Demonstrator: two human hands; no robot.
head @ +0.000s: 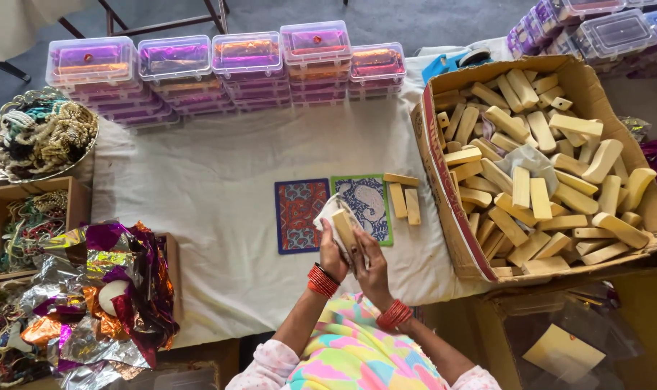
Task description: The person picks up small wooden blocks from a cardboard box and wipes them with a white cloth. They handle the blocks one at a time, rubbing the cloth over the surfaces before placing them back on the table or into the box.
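Note:
My left hand (331, 253) and my right hand (372, 263) together hold a pale wooden block (343, 227) with a white cloth (329, 212) wrapped around it, above the white-covered table (213, 180). Both wrists wear red bangles. Under the hands lie two patterned cards, a red-and-blue one (298, 213) and a green-edged blue one (372, 196). Three loose wooden blocks (404, 198) lie just right of the cards. A large cardboard box (444, 180) full of the same wooden blocks stands at the right.
Stacks of clear plastic boxes with purple contents (220, 68) line the table's far edge, with more at the top right (603, 29). A tray of bead strings (39, 133) and crumpled shiny foil wrappers (104, 289) sit at the left. A second carton (581, 339) stands at the lower right.

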